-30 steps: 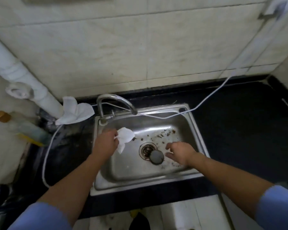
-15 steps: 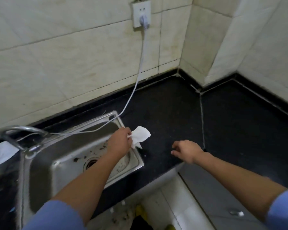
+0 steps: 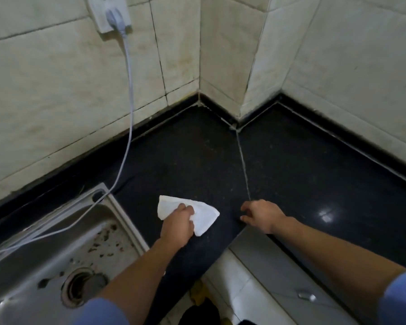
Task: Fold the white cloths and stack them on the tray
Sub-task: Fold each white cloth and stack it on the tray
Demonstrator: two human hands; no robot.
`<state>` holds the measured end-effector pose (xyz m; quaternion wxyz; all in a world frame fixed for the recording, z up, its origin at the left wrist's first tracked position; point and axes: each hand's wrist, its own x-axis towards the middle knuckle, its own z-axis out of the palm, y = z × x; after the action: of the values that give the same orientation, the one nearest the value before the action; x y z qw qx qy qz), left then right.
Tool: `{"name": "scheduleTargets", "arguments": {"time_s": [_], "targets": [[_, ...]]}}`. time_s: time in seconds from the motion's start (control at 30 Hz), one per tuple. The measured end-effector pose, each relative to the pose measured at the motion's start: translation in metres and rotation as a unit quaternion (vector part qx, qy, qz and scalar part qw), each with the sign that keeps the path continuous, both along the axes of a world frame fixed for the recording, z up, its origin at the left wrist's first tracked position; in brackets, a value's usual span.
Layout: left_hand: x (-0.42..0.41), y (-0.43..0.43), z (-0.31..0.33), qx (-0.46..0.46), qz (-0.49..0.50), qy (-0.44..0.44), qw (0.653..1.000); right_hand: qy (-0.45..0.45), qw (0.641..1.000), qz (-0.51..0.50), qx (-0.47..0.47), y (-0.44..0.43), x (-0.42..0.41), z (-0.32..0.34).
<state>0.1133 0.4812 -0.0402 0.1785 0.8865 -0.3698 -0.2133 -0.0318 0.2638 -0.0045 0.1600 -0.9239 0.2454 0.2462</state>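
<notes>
One crumpled white cloth (image 3: 206,216). Two bare hands: the left hand (image 3: 177,225) and the right hand (image 3: 261,214). One glossy black stone counter (image 3: 302,172). One stainless steel sink (image 3: 117,207) with one round drain (image 3: 80,289). One white wall socket (image 3: 99,10), one white plug (image 3: 117,18), one white cable (image 3: 129,102). One small metal cabinet handle (image 3: 306,296).

Left hand (image 3: 177,222), arm outstretched, grips the white cloth (image 3: 206,218); right hand (image 3: 260,215) extends, fingers loosely curled.

No writing, label, brand, number or sign can be read anywhere in this view
</notes>
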Motion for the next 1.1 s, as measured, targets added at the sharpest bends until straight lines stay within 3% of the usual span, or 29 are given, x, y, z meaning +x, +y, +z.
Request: {"name": "scheduleTargets", "arguments": {"time_s": [0.1,0.2,0.37,0.47,0.57,0.73,0.93,1.1], "targets": [[-0.001,0.004,-0.018,0.050,-0.046,0.051,0.996,0.013,1.000,-0.004,0.012,-0.005,0.011,-0.014],[0.013,0.011,-0.020,0.034,-0.026,0.048,0.998,0.011,1.000,-0.004,0.027,-0.005,0.021,-0.024],[0.067,0.016,-0.022,0.017,0.133,0.002,0.991,-0.027,0.999,0.010,0.040,0.011,0.057,-0.031],[0.087,0.015,-0.034,0.077,0.231,0.083,0.966,-0.023,0.999,0.009,0.023,0.026,0.073,-0.045],[0.079,0.013,-0.043,0.091,0.249,0.119,0.957,0.014,1.000,0.005,0.027,0.033,0.081,-0.063],[0.063,0.016,-0.035,0.009,0.292,0.131,0.947,-0.005,0.990,-0.020,0.138,0.014,0.088,-0.060],[0.070,0.007,-0.001,-0.113,0.366,0.148,0.912,-0.148,0.952,-0.098,0.249,-0.031,0.106,-0.027],[0.090,-0.011,0.012,-0.123,0.372,0.127,0.911,-0.197,0.925,-0.136,0.294,-0.061,0.151,-0.027]]}}
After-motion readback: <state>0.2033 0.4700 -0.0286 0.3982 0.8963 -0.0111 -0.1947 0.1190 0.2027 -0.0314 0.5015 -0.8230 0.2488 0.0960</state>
